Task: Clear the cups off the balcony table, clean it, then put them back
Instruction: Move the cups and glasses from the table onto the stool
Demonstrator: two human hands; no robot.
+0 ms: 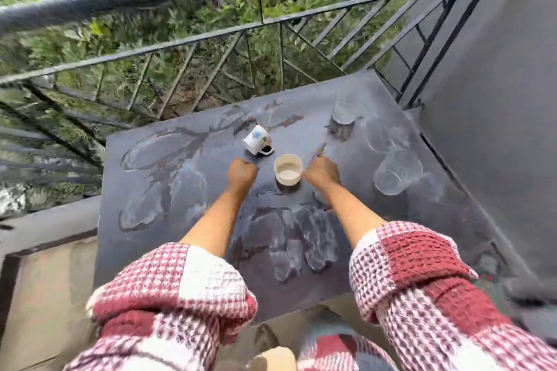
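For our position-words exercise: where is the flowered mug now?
In the head view, the flowered mug lies on its side near the middle of the table, just beyond the left hand and up-left of the upright white cup.

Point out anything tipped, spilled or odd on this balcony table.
The white floral ceramic mug lies tipped on its side, just beyond the upright plain white cup. The dark grey tabletop is streaked with pale smears.

On the smeared dark bench (187,244) a white cup (288,173) stands upright between the fisted left hand (242,173) and the right hand (321,173) at its side, a flowered mug (257,140) lies tipped just behind, and a near clear glass (394,173) and a far clear glass (343,110) sit blurred to the right
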